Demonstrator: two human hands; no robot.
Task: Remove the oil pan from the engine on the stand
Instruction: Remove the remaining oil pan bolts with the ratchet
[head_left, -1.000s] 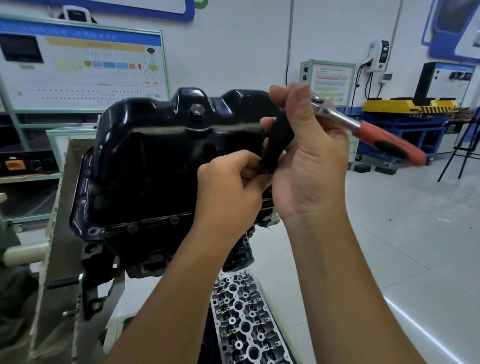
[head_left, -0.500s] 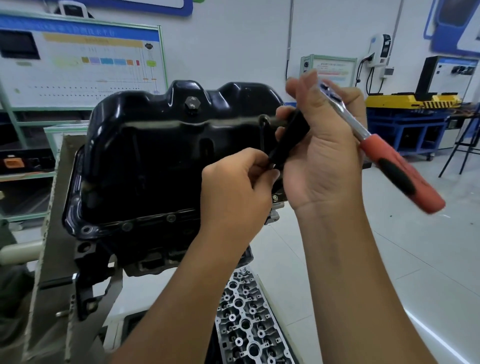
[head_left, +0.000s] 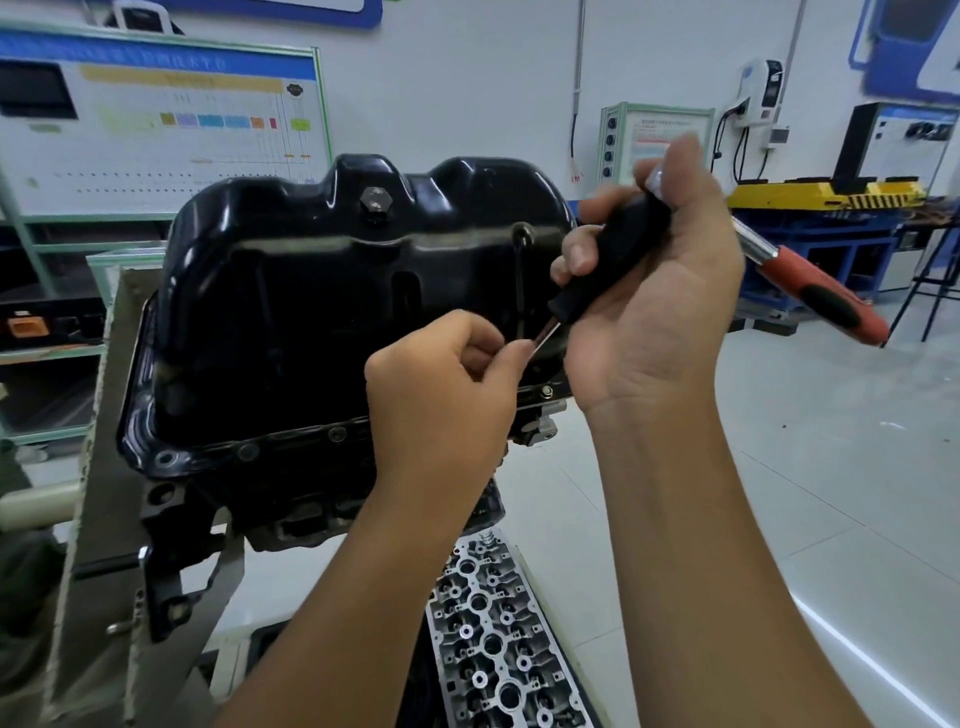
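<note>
The black oil pan (head_left: 322, 312) sits on the engine, which hangs on a grey metal stand (head_left: 98, 467); a drain bolt (head_left: 375, 200) shows on top. My right hand (head_left: 654, 291) grips a black-handled screwdriver (head_left: 613, 260) and also a ratchet with a red and black handle (head_left: 821, 296) that sticks out to the right. My left hand (head_left: 447, 395) pinches the screwdriver's thin metal shaft (head_left: 545, 332) at the pan's right side. The shaft's tip is hidden behind my fingers.
A bare cylinder head (head_left: 493, 639) lies below the engine. The stand's plate is at the left. Training boards (head_left: 156, 119) line the back wall, a yellow and blue bench (head_left: 821, 218) stands at the right, and pale floor spreads to the right.
My right hand has tilted, so the ratchet handle swung downward and to the right. The screwdriver's metal shaft now shows between my hands. The view has drawn slightly closer to the pan.
</note>
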